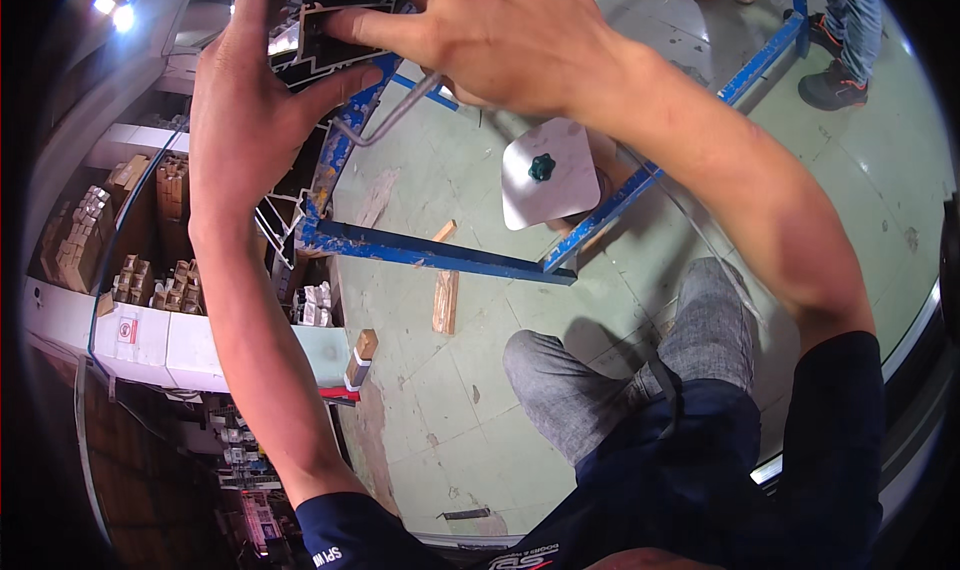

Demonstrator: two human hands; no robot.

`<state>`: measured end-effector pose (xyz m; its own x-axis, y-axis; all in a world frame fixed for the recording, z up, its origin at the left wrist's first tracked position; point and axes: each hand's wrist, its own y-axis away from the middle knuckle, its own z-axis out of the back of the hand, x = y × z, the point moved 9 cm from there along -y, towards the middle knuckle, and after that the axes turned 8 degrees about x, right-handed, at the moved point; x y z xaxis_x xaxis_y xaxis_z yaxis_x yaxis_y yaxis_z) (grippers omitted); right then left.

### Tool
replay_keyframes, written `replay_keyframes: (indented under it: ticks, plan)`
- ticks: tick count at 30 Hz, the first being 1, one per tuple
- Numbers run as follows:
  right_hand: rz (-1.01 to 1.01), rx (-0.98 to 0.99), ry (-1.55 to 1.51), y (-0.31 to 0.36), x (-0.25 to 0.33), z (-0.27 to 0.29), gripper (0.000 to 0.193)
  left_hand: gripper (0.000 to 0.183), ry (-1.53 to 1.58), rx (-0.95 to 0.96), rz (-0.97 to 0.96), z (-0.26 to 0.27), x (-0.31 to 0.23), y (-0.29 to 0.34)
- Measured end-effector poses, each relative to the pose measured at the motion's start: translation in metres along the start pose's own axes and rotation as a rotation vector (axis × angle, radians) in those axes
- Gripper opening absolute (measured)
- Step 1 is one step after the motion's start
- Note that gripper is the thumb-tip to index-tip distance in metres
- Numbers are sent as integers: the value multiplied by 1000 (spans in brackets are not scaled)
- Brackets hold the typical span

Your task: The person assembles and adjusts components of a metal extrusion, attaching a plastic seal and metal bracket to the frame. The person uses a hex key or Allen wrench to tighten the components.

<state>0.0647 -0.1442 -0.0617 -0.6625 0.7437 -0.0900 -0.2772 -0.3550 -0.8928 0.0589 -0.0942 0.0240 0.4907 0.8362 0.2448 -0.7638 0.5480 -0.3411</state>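
My left hand [240, 120] is at the upper left, its thumb and fingers closed around dark and silvery aluminium profiles [318, 65]. The thumb presses along their near side. From the right, my right hand [490, 40] reaches over the same profiles, its index finger extended against a channel. A bent grey metal rod [395, 115], shaped like a hex key, emerges from beneath that hand's curled fingers. Its grip is partly hidden. The profiles rest by a chipped blue metal frame [345, 145], and their far ends run out of the picture.
A blue crossbar [430, 250] runs low before my legs. Beyond it stands a stool-like square plate [550, 175] with a green knob. Wood blocks [446, 302] lie on the tiled floor. White shelving [190, 345] holds profile bundles at left. Another person's legs [850, 40] show far right.
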Motion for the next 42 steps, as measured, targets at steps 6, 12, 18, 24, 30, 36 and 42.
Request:
replay_keyframes:
  ticks: [6, 12, 18, 24, 30, 36, 42]
  plan:
    - [158, -178, -303, -8, -21, -14, 23, 91, 119, -2, 80, -2, 6, 1]
    - [217, -135, -210, -15, -13, -11, 12, 90, 111, -3, 59, 0, 7, 2]
    - [206, -115, -196, -14, -13, -9, 10, 91, 83, -2, 55, 0, 8, 1]
    - [69, 51, -372, 13, -10, -8, 19, 91, -126, -53, -66, 6, -5, 4]
    - [-483, 264, -539, 111, -25, -26, 26, 68, -297, -330, -392, 27, -10, 40]
    - [-620, 473, -984, 164, -15, -32, 14, 48, -100, -99, -365, -40, -36, 106]
    - [-475, 420, -1267, 160, 14, -24, 14, 31, 86, 178, -262, -125, -54, 132]
